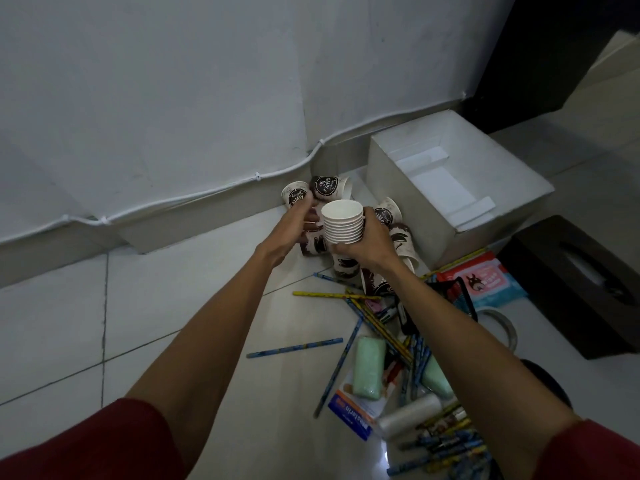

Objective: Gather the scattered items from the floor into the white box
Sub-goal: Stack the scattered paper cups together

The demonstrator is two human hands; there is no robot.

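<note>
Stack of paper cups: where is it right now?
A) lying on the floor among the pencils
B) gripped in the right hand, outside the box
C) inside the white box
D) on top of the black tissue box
B: the right hand grips the stack of paper cups by its side, held left of the white box, not in it.

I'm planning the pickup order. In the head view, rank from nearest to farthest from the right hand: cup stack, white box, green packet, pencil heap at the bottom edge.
1. Cup stack, gripped in the right hand.
2. White box, just to its right.
3. Green packet, on the floor beside the right forearm.
4. Pencil heap, bottom edge, nearest the person.
</note>
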